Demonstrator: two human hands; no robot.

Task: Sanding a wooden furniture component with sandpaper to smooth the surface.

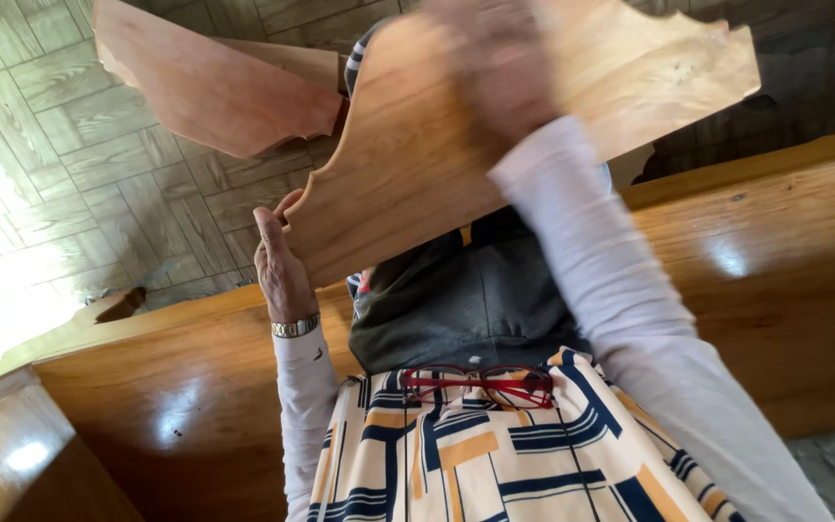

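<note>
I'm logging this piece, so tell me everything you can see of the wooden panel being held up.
The wooden panel is a flat board of light, warm-toned wood with a scalloped, curved outline. It is tilted, raised over a wooden bench. The left hand supports its lower edge; the blurred right hand presses its face. A second cut board sits behind it.
</note>
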